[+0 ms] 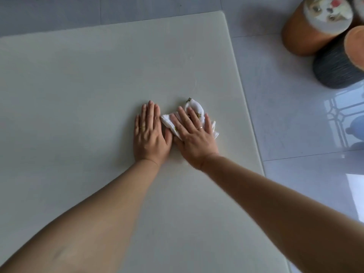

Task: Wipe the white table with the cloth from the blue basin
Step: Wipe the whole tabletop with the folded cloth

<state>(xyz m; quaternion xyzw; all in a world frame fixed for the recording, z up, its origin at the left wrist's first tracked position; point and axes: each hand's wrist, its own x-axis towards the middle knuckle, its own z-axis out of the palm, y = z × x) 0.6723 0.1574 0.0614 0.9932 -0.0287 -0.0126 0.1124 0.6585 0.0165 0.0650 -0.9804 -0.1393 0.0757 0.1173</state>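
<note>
Both bare forearms reach forward from the bottom of the view across the white worktop [82, 79], converging so that the two hands lie side by side near its middle. The left hand [149, 134] rests palm down straight on the bare surface, flat and spread out, fingers together and pointing away from the person; it grips nothing, and a thin ring shows on one finger. Its thumb lies just beside the right hand [194, 135], nearly touching it. The right hand is also flat and palm down, fingers slightly fanned and angled a little toward the left, pressing on the cloth [194, 108] rather than clutching it; it too wears a thin ring. The cloth is a small, rumpled white piece with a few small yellowish marks, lying on the worktop beneath the right hand's fingers and palm, with parts sticking out past the fingertips, to the left toward the other hand, and at the right by the little finger. Beyond the worktop's right edge lies a glossy tiled floor [285, 115], where an orange cylindrical stool [303, 34] and a dark grey stool [334, 69] stand close together in the upper right corner.
</note>
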